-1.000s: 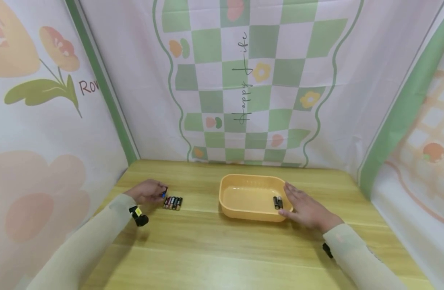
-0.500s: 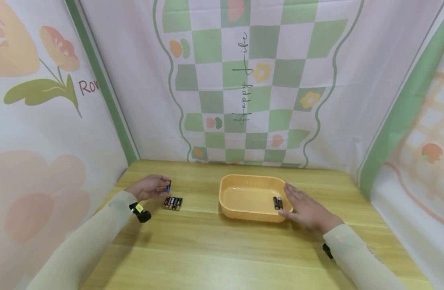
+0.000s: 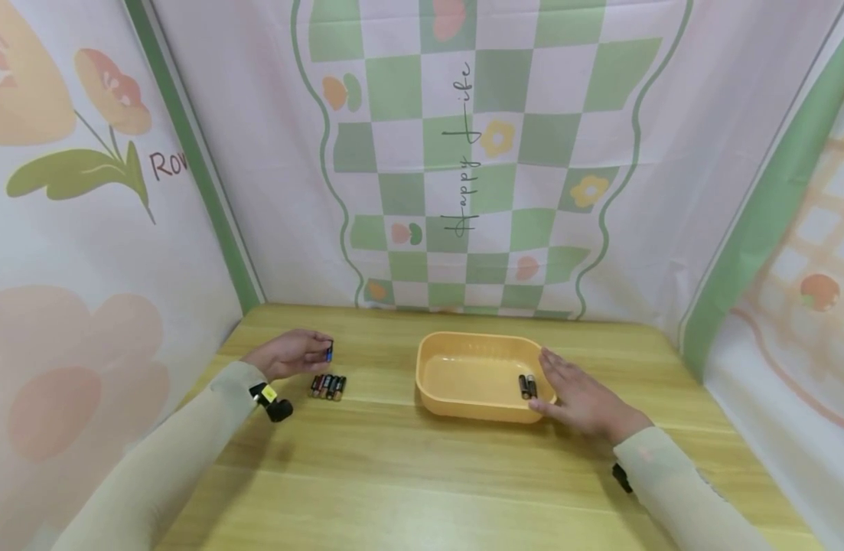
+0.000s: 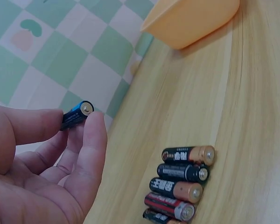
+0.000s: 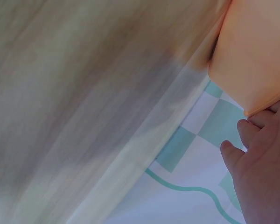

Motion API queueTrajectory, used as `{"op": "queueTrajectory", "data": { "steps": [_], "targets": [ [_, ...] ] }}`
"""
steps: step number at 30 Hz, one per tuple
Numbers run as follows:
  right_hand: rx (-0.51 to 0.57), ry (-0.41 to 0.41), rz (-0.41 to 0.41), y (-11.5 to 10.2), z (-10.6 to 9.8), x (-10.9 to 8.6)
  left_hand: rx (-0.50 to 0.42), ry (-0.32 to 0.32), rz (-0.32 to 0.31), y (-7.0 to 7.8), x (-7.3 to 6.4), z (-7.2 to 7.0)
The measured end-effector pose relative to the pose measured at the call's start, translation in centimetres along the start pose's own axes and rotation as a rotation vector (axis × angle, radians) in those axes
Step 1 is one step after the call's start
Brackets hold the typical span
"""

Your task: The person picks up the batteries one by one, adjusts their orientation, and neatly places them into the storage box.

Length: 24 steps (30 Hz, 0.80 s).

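In the head view, my left hand is raised above the left part of the table. It pinches a dark battery with a blue band between thumb and fingertips; one metal end shows in the left wrist view. Below it, several batteries lie side by side in a row, black, copper and red. My right hand rests against the right end of a yellow plastic basin, its fingers fairly straight along the rim and the thumb at the front corner. Two batteries lie inside the basin, near that hand.
The wooden table carries the basin right of its middle. A checkered cloth backdrop hangs behind the table's far edge. Printed cloth also stands at the left, and more hangs on the right.
My left hand has lifted the pinched battery from beside the row and shifted slightly to the right and up. The right hand and the basin stay in place.
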State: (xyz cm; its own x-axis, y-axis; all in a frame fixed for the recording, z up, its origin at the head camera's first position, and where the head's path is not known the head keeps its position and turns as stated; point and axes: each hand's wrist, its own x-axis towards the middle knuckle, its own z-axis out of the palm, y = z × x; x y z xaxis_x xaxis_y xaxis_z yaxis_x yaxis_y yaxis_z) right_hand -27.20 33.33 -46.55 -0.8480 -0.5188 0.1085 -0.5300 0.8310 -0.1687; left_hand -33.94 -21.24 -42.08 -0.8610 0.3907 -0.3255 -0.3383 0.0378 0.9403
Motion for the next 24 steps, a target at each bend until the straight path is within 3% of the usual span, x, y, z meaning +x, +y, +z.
{"op": "queueTrajectory", "data": {
  "steps": [12, 24],
  "targets": [
    [0.008, -0.011, 0.012, -0.1, -0.1, 0.0, -0.024, 0.022, -0.022, 1.1, 0.6, 1.0],
    [-0.017, 0.002, -0.012, -0.3, -0.3, -0.1, -0.031, -0.031, 0.020, 2.4, 1.9, 2.9]
  ]
}}
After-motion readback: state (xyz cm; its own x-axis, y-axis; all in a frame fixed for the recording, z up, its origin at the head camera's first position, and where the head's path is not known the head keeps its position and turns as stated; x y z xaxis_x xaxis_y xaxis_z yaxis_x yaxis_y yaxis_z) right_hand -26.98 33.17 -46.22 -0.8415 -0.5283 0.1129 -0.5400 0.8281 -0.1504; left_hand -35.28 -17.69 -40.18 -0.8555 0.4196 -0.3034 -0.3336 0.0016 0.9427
